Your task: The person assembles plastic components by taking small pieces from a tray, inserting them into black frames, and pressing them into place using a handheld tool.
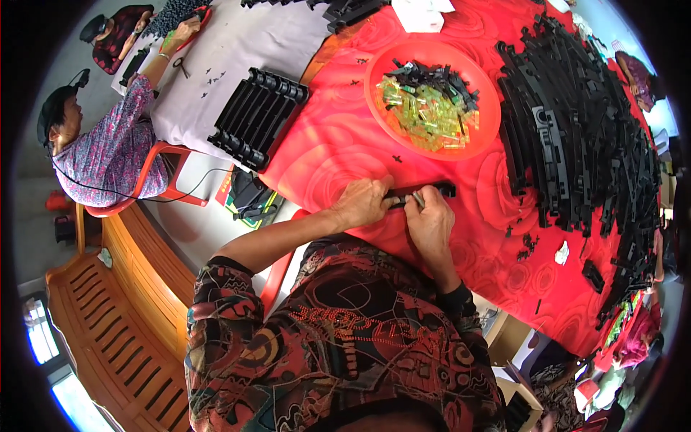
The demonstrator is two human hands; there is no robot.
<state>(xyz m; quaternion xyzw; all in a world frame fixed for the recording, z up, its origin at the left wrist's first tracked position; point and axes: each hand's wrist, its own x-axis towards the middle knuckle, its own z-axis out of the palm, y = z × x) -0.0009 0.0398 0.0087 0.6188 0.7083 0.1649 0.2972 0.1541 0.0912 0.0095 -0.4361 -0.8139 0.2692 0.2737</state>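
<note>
A short black plastic strip [448, 190] lies between my two hands, low over the red tablecloth near its front edge. My left hand [362, 202] is closed around the strip's left end, fingers bent. Over the strip's right part, my right hand [430, 217] is closed in a pinch, and the far end sticks out past its knuckles. At the right thumb tip shows a small pale piece [417, 198], too small to name. The fingers hide most of the strip's middle. Just beyond my hands stands an orange-red basin [373, 101] with yellow-green translucent pieces [425, 115] and small black parts.
A large heap of black plastic strips [576, 137] covers the table's right side. Black strips are lined up in a stack [259, 119] on the left, on a pale cloth. A white box [421, 16] stands far back. Another person [108, 151] sits at left, beyond a wooden bench [119, 317].
</note>
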